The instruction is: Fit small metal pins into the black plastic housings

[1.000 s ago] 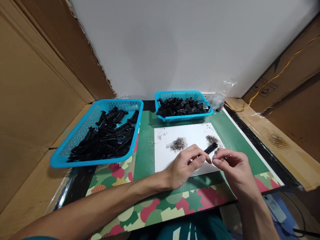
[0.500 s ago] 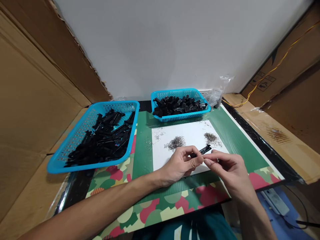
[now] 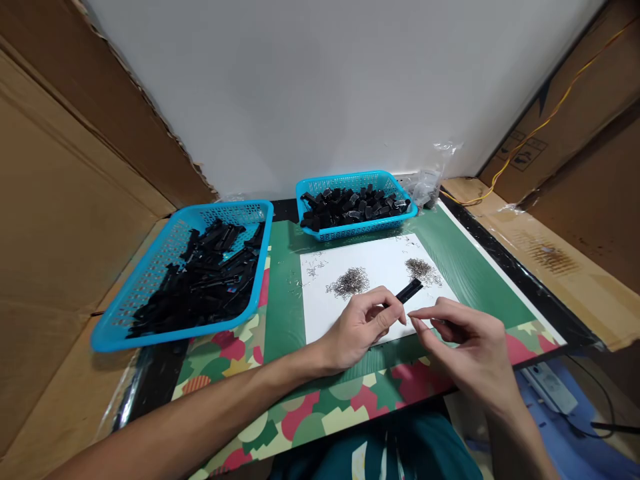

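Note:
My left hand (image 3: 361, 325) is closed around a long, narrow black plastic part (image 3: 410, 291), whose far end sticks out past the fingers to the upper right. Just right of it is my right hand (image 3: 465, 333), its thumb and index fingertip brought together in a pinch. Anything between those fingertips is too small to make out. Both hands are over the near edge of a white sheet (image 3: 320, 320). On that sheet lie two heaps of tiny thin metal pieces, a left heap (image 3: 350, 283) and a right heap (image 3: 421, 269).
A blue basket (image 3: 175, 337) of long black parts stands at the left. Another blue basket (image 3: 357, 231) with short black pieces is at the back, beside a clear plastic bag (image 3: 429, 183). Cardboard walls (image 3: 65, 140) flank the green board (image 3: 280, 287). A power strip (image 3: 553, 389) sits lower right.
The black part in my left hand has turned to show a broader, flatter face. My right hand has drawn slightly away to the right. The view has shifted a little.

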Available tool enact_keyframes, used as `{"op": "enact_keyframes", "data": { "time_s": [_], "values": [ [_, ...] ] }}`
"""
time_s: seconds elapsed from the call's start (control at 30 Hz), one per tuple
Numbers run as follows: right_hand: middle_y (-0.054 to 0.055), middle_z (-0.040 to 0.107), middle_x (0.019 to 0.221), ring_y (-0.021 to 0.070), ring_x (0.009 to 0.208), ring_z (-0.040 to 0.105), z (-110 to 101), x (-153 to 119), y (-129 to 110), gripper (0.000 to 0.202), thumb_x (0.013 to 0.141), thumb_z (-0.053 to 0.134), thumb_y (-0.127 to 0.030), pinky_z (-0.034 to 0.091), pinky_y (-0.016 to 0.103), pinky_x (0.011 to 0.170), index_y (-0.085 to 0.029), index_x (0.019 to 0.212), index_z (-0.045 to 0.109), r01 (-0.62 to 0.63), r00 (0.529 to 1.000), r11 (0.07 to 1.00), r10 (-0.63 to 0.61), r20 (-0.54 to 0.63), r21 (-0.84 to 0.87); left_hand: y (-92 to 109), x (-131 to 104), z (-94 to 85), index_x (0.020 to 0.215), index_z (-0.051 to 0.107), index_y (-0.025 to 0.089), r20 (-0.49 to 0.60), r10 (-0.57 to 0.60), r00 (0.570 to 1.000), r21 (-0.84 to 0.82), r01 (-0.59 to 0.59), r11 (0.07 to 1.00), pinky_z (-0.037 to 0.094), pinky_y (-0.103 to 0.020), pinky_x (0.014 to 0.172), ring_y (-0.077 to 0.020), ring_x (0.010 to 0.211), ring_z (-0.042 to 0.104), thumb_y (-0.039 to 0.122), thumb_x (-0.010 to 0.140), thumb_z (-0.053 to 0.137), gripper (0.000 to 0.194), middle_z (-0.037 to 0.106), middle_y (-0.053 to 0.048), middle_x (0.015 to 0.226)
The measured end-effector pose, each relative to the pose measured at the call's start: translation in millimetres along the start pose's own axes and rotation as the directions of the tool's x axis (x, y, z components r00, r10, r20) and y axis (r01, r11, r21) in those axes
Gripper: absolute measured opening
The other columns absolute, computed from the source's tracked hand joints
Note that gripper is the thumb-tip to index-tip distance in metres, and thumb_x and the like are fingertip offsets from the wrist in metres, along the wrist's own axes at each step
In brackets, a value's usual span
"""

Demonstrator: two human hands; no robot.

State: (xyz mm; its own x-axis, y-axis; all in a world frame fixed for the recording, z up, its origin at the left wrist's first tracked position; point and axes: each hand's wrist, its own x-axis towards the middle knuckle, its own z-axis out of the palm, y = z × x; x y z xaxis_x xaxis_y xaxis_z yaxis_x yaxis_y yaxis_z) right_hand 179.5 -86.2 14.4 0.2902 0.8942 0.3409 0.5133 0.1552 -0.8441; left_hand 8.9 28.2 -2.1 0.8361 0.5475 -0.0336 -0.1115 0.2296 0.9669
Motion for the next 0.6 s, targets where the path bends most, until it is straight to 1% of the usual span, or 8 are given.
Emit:
{"op": "enact_keyframes", "data": {
  "time_s": [0.1, 0.2, 0.33, 0.4, 0.5, 0.53, 0.57, 0.6],
  "values": [
    [-0.006, 0.041, 0.062, 0.0109, 0.054, 0.038, -0.7, -2.3, 3.0, 0.012, 0.092, 0.072, -0.017, 0.027, 0.028, 0.052, -0.022, 0.093, 0.083, 0.019, 1.000, 1.000, -0.020, -0.020, -0.024, -0.4, 0.3, 0.3, 0.098, 0.067, 0.014, 0.000, -0.009, 1.000, -0.002, 0.009, 1.000, 0.026, -0.020, 0.048, -0.0067, 0.054, 0.034, 0.052, 0.107, 0.059, 0.039, 0.039, 0.006, 0.069],
    [-0.007, 0.037, 0.062, 0.0107, 0.054, 0.037, 1.8, -3.2, 5.1, 0.011, 0.092, 0.073, -0.017, 0.027, 0.028, 0.053, -0.022, 0.093, 0.083, 0.008, 0.996, 1.000, -0.010, -0.087, -0.019, -3.2, 0.7, 0.1, 0.108, 0.067, 0.015, -0.018, -0.007, 1.000, -0.015, 0.007, 1.000, 0.025, -0.020, 0.048, -0.0070, 0.054, 0.032, 0.053, 0.110, 0.050, 0.042, 0.039, 0.005, 0.072],
    [-0.007, 0.038, 0.062, 0.0105, 0.053, 0.037, 5.2, -2.1, 3.8, 0.014, 0.091, 0.073, -0.013, 0.027, 0.028, 0.052, -0.023, 0.095, 0.083, 0.071, 0.987, 0.996, -0.077, -0.140, -0.049, -6.9, -0.4, 0.8, 0.128, 0.058, 0.023, -0.052, 0.020, 0.998, 0.034, -0.018, 0.999, 0.030, -0.020, 0.052, -0.0060, 0.060, 0.037, 0.048, 0.107, 0.061, 0.033, 0.051, 0.002, 0.092],
    [-0.007, 0.039, 0.062, 0.0106, 0.053, 0.038, 5.5, -1.4, 2.6, 0.017, 0.091, 0.073, -0.011, 0.028, 0.028, 0.052, -0.023, 0.097, 0.083, 0.110, 0.981, 0.991, -0.122, -0.153, -0.081, -7.8, -1.0, 1.4, 0.141, 0.049, 0.028, -0.059, 0.026, 0.998, 0.054, -0.023, 0.998, 0.036, -0.020, 0.057, -0.0070, 0.065, 0.044, 0.045, 0.104, 0.066, 0.045, 0.056, 0.000, 0.101],
    [-0.006, 0.043, 0.062, 0.0108, 0.052, 0.039, 5.2, -1.1, 3.1, 0.018, 0.090, 0.073, -0.011, 0.028, 0.028, 0.050, -0.024, 0.096, 0.083, 0.156, 0.975, 0.981, -0.172, -0.144, -0.114, -8.5, -0.9, 1.6, 0.160, 0.033, 0.033, -0.063, 0.030, 0.998, 0.045, -0.027, 0.999, 0.042, -0.022, 0.066, -0.0093, 0.073, 0.051, 0.043, 0.100, 0.074, 0.073, 0.059, -0.001, 0.106],
    [-0.006, 0.044, 0.061, 0.0108, 0.051, 0.040, 5.4, -1.2, 3.9, 0.018, 0.090, 0.072, -0.011, 0.029, 0.028, 0.050, -0.024, 0.095, 0.083, 0.171, 0.974, 0.978, -0.186, -0.131, -0.120, -8.6, -0.6, 1.4, 0.161, 0.035, 0.032, -0.070, 0.034, 0.997, 0.049, -0.030, 0.998, 0.043, -0.022, 0.068, -0.0102, 0.075, 0.052, 0.043, 0.099, 0.076, 0.076, 0.060, -0.001, 0.106],
    [-0.005, 0.046, 0.061, 0.0107, 0.051, 0.040, 5.8, -1.3, 5.0, 0.018, 0.090, 0.072, -0.010, 0.029, 0.028, 0.050, -0.024, 0.094, 0.083, 0.186, 0.973, 0.975, -0.200, -0.116, -0.123, -8.5, -0.2, 1.1, 0.159, 0.043, 0.029, -0.075, 0.044, 0.996, 0.066, -0.039, 0.997, 0.045, -0.024, 0.070, -0.0117, 0.079, 0.055, 0.043, 0.098, 0.077, 0.071, 0.061, -0.002, 0.106],
    [-0.005, 0.046, 0.060, 0.0107, 0.050, 0.041, 6.4, -1.4, 6.2, 0.019, 0.090, 0.072, -0.010, 0.030, 0.027, 0.049, -0.024, 0.094, 0.083, 0.197, 0.972, 0.972, -0.211, -0.103, -0.127, -8.2, 0.3, 0.6, 0.152, 0.054, 0.025, -0.077, 0.059, 0.995, 0.098, -0.051, 0.994, 0.046, -0.025, 0.073, -0.0139, 0.084, 0.057, 0.044, 0.098, 0.077, 0.062, 0.062, -0.004, 0.107]
  ]
}}
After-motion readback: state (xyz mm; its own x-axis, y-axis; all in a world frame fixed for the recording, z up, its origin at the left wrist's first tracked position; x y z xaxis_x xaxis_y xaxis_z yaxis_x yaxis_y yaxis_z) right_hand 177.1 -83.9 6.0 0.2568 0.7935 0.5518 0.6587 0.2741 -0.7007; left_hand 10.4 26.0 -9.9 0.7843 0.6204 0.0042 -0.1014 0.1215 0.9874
